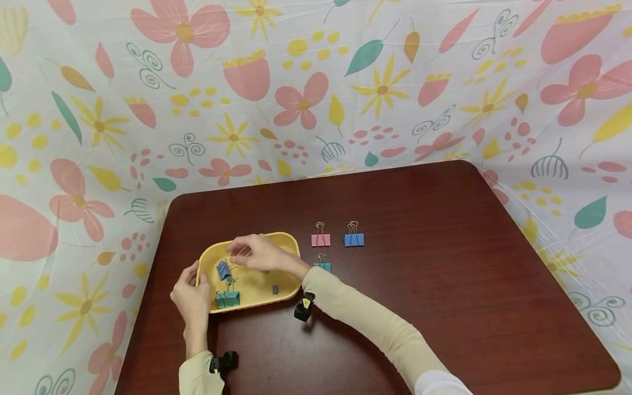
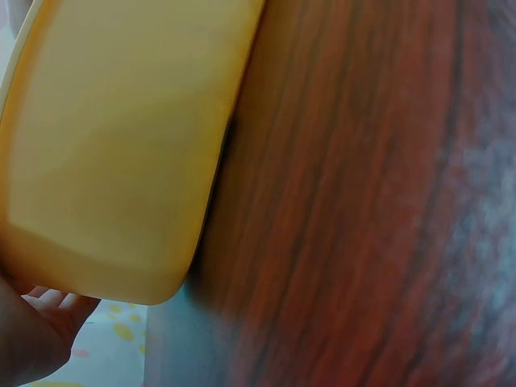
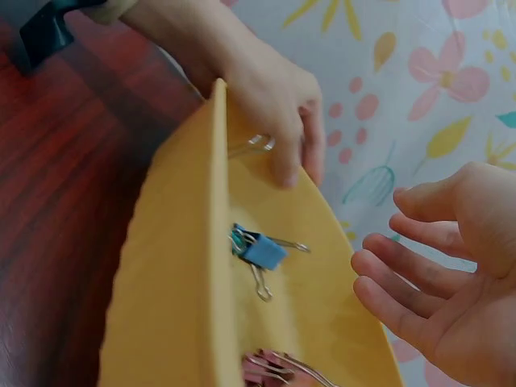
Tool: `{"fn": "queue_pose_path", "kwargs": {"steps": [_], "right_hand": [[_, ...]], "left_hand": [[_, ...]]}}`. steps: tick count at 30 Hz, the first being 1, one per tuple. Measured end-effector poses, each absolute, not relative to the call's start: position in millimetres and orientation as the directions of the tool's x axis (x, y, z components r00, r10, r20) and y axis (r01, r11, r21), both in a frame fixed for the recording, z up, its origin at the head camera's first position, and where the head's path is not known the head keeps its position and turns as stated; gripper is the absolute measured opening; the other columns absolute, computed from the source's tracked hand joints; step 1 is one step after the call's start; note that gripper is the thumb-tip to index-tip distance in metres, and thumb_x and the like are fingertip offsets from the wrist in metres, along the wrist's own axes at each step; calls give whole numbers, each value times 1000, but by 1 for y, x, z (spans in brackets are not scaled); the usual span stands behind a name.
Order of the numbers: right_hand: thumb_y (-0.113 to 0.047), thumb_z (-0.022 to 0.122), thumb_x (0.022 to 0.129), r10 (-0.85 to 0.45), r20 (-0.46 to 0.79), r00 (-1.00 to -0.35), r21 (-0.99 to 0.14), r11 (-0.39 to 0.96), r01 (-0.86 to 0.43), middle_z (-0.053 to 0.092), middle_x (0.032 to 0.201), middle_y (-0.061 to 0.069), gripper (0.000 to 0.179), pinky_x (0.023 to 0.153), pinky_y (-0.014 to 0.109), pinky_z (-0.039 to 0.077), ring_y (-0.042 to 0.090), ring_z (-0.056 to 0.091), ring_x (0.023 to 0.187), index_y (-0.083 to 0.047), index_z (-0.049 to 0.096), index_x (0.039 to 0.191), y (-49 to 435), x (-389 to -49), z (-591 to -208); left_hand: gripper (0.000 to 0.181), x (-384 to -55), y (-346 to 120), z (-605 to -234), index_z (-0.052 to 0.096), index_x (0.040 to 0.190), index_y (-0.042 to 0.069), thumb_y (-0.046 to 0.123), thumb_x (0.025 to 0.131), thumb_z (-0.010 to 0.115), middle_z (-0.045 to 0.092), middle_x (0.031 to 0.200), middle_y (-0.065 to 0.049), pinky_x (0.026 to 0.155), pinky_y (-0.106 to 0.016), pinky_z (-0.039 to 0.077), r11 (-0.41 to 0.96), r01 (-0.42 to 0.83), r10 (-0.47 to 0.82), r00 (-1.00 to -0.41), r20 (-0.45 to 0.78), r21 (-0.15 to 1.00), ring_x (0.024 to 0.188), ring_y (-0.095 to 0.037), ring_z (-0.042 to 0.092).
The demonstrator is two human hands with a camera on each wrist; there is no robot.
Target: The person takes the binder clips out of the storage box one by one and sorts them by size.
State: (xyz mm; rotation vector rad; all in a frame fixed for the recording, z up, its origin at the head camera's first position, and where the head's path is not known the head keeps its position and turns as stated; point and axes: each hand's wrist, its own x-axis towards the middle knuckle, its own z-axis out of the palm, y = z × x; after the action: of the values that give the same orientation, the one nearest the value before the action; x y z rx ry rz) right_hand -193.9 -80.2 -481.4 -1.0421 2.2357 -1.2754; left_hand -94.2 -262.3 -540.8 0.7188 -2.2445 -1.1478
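Observation:
My left hand (image 1: 192,299) grips the left end of a yellow tray (image 1: 254,282), its thumb over the rim. Above the tray's far side hangs my right hand (image 1: 259,253); in the right wrist view its fingers (image 3: 403,270) are spread and loosely bent, with nothing between them. A blue binder clip (image 1: 224,270) lies in the tray below these fingers. Nearer the front are a larger green binder clip (image 1: 228,299) and a small dark-blue one (image 1: 275,289). Pink binder clips (image 3: 266,367) show in the right wrist view; the right forearm mostly hides them in the head view.
On the brown table (image 1: 444,263), right of the tray, stand a pink binder clip (image 1: 321,240) and a blue binder clip (image 1: 354,240). A teal binder clip (image 1: 323,266) in front is partly covered by the right sleeve. A flowered cloth (image 1: 306,99) hangs behind.

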Motion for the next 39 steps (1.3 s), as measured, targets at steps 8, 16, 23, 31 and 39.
{"fn": "queue_pose_path", "kwargs": {"steps": [8, 16, 23, 31, 39], "right_hand": [[-16, 68, 97, -773, 26, -633, -827, 339, -449, 75, 115, 6, 28, 79, 9, 52, 8, 72, 96, -5, 70, 122, -97, -185, -493], [-20, 67, 98, -806, -71, -588, -804, 395, -445, 72, 125, 9, 33, 86, 11, 51, 10, 71, 104, -7, 67, 129, -111, -168, -501], [-25, 61, 102, -843, -64, -534, -759, 389, -523, 75, 114, 0, 27, 84, 8, 48, 0, 67, 98, -11, 71, 123, -118, -156, -507], [-19, 68, 98, -850, 16, -527, -750, 338, -568, 78, 95, -7, 14, 75, 4, 46, -10, 62, 81, -13, 79, 106, -116, -150, -509], [-14, 71, 96, -801, 69, -595, -773, 334, -539, 78, 89, -1, 12, 70, 4, 45, -10, 58, 73, -8, 81, 99, -111, -159, -507]], "left_hand": [[29, -95, -262, -540, 72, 122, 0, 3, 94, 65, 74, 114, -23, 68, 5, 34, 498, -208, -655, -727, 208, 842, 100, -35, 72], [29, -95, -261, -539, 73, 121, 1, 3, 94, 64, 75, 112, -21, 66, 4, 37, 500, -202, -654, -725, 215, 842, 97, -34, 72], [29, -93, -263, -541, 72, 123, 0, 4, 95, 64, 74, 113, -22, 69, 5, 37, 499, -188, -648, -730, 220, 846, 101, -36, 72], [29, -93, -264, -541, 72, 122, 0, 2, 94, 64, 74, 113, -23, 69, 4, 36, 507, -185, -645, -730, 228, 842, 101, -35, 72], [29, -94, -264, -541, 72, 122, 0, 3, 94, 65, 74, 113, -23, 69, 5, 36, 497, -184, -649, -727, 223, 848, 100, -35, 72]]}}
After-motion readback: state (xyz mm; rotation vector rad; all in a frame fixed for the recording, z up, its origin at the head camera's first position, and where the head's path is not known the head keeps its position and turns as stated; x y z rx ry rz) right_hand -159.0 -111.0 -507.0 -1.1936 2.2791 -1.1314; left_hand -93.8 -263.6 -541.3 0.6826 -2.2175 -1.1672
